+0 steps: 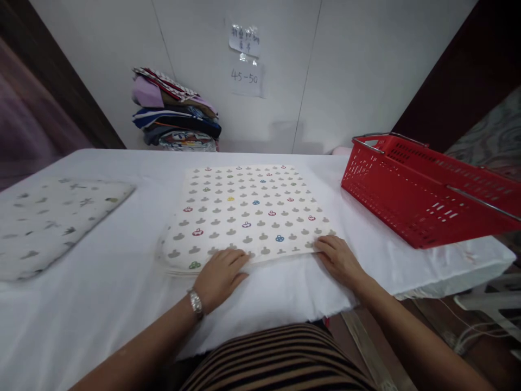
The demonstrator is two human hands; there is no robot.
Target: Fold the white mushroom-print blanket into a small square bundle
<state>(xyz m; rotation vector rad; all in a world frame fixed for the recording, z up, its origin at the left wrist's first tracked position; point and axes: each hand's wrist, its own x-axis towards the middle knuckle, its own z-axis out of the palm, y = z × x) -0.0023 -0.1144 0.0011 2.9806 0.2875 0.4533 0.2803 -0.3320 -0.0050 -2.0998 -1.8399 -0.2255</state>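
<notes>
A folded cream cloth [248,212] printed with small grey and coloured shapes lies flat in the middle of the white-covered table [122,271]. My left hand [222,274] rests on its near edge, fingers stretched flat; a metal watch is on that wrist. My right hand [337,258] lies at the cloth's near right corner, fingers flat on the edge. Neither hand holds anything.
A red plastic basket [423,190] with metal handles stands tilted at the table's right end. Another folded patterned cloth [52,220] lies at the left. A stack of folded fabrics [177,111] sits against the white back wall under paper notes [245,60].
</notes>
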